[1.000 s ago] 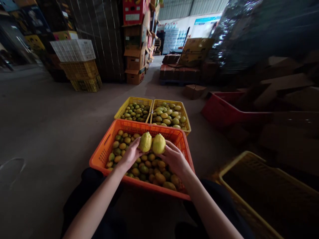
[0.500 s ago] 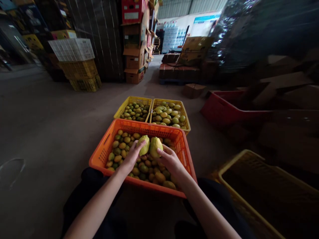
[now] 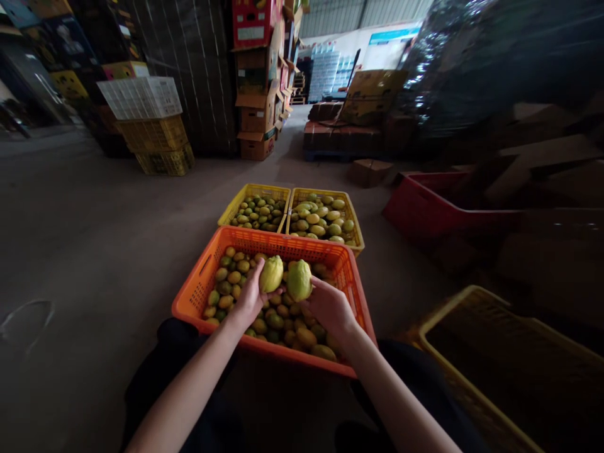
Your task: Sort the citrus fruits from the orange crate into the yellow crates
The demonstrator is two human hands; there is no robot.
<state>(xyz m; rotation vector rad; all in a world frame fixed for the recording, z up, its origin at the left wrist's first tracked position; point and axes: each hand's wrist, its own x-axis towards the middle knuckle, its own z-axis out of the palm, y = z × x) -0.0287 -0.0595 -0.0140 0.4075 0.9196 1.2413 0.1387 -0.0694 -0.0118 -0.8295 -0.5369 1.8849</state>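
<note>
My left hand [image 3: 251, 296] is closed around a yellow-green lemon [image 3: 271, 274], its thumb along the outer side. Beside it, my right hand [image 3: 331, 307] grips a second, greener lemon [image 3: 299, 280] with a bumpy skin. A small gap parts the two fruits. Both are held over an orange plastic crate [image 3: 195, 280], which contains many smaller round fruits [image 3: 233, 277] in yellow and green. My hands and forearms hide part of that fruit.
Beyond the orange crate stand two yellow crates, the left [image 3: 231, 204] and the right [image 3: 357, 220], both with fruit. A yellow crate [image 3: 465, 292] is at right, near a red crate [image 3: 410, 204]. Stacked boxes [image 3: 255, 119] and crates [image 3: 155, 135] stand farther back.
Both lemons have turned in my hands. The right one now shows a greener side, and the gap between them is slightly wider. The view has shifted a little.
</note>
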